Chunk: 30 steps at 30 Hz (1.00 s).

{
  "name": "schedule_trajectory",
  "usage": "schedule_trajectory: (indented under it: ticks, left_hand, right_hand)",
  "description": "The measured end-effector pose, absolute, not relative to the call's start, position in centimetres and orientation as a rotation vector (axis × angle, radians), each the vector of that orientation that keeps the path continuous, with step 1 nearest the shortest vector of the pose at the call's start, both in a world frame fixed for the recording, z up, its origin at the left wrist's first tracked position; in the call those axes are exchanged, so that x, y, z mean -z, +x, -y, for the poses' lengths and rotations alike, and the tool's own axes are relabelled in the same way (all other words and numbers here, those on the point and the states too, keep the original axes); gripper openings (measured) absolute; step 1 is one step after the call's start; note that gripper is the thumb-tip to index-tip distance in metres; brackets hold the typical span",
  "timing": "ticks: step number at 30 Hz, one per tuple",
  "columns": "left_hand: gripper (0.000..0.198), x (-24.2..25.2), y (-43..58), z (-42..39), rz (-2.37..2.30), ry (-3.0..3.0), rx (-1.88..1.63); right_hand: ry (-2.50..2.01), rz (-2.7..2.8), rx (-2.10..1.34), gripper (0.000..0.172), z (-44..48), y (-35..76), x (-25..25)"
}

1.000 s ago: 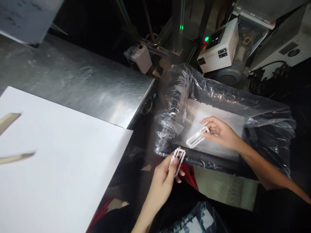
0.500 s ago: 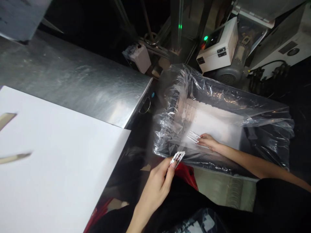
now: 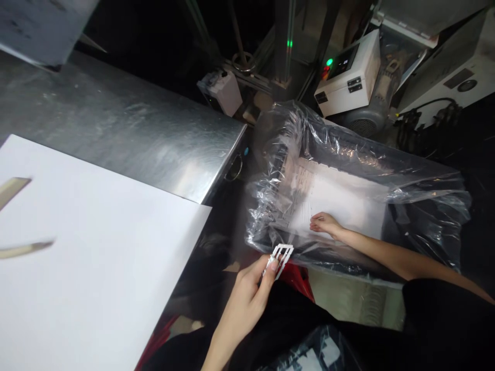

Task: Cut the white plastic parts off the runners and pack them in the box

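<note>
My left hand (image 3: 247, 291) pinches a small white plastic frame part (image 3: 281, 256) between thumb and fingers, just in front of the near rim of a bin lined with a clear plastic bag (image 3: 348, 154). My right hand (image 3: 325, 223) reaches down inside the bin, fingers curled on the white layer of stacked parts (image 3: 340, 198). Whether it grips a part there I cannot make out.
A steel table (image 3: 127, 129) lies to the left with a large white sheet (image 3: 88, 257) on it. Two pale strips (image 3: 13, 188) sit at the sheet's left edge. White machines (image 3: 348, 72) stand behind the bin. Something red (image 3: 297, 278) lies below the bin's near edge.
My right hand went down into the bin with a white frame part and now rests on the stack, the part no longer visible. My left hand kept its part, shifting slightly.
</note>
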<state>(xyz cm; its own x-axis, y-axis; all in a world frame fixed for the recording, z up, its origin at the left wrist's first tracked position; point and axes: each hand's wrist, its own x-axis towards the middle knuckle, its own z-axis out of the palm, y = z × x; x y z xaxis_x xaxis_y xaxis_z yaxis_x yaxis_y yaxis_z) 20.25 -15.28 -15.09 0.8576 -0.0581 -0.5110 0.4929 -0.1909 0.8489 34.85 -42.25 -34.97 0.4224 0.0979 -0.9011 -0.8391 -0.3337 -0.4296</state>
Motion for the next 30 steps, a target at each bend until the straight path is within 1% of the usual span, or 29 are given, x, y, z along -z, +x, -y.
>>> schedule_trajectory:
  ticks: [8,13,15,17,18,21,22,24,25,26,27,30]
  left_hand:
    - [0.039,15.5,20.1,15.2,-0.337,1.656,0.498]
    - [0.039,15.6,20.3,15.3,-0.332,1.662,0.473]
    - [0.039,15.6,20.4,15.3,-0.327,1.67,0.463]
    - [0.039,15.7,20.6,15.4,-0.32,1.684,0.459]
    - [0.039,15.7,20.7,15.5,-0.318,1.691,0.456]
    - [0.037,15.5,21.1,15.7,-0.317,1.705,0.442]
    - [0.035,15.4,21.2,15.8,-0.31,1.705,0.438]
    - [0.03,15.2,21.3,15.9,-0.29,1.715,0.442]
    - [0.027,15.2,21.3,15.9,-0.283,1.722,0.446]
    - [0.026,15.2,21.2,15.9,-0.278,1.723,0.449]
    - [0.027,15.3,21.1,15.9,-0.279,1.718,0.447]
    - [0.033,15.9,20.7,15.9,-0.316,1.668,0.422]
  right_hand:
    - [-1.658,-0.502,-1.131,0.025,41.2,35.2,34.4]
    - [-1.719,-0.337,-1.142,0.021,40.8,35.7,32.1]
    - [-1.741,-0.226,-1.136,0.021,40.6,36.1,30.1]
    - [-1.741,-0.085,-1.1,0.026,40.0,36.4,27.1]
    - [-1.725,-0.012,-1.081,0.031,39.4,36.4,25.3]
    - [-1.61,0.329,-1.064,0.055,37.1,35.9,19.7]
    - [-1.571,0.481,-1.048,0.054,36.3,35.6,18.1]
    - [-1.527,0.675,-1.027,0.036,35.3,35.3,15.8]
    - [-1.52,0.685,-1.037,0.027,35.2,35.4,15.3]
    - [-1.523,0.614,-1.066,0.021,35.4,35.8,15.2]
    - [-1.53,0.501,-1.097,0.021,36.0,36.3,15.5]
    - [-1.584,0.14,-1.101,0.038,39.3,38.8,18.4]
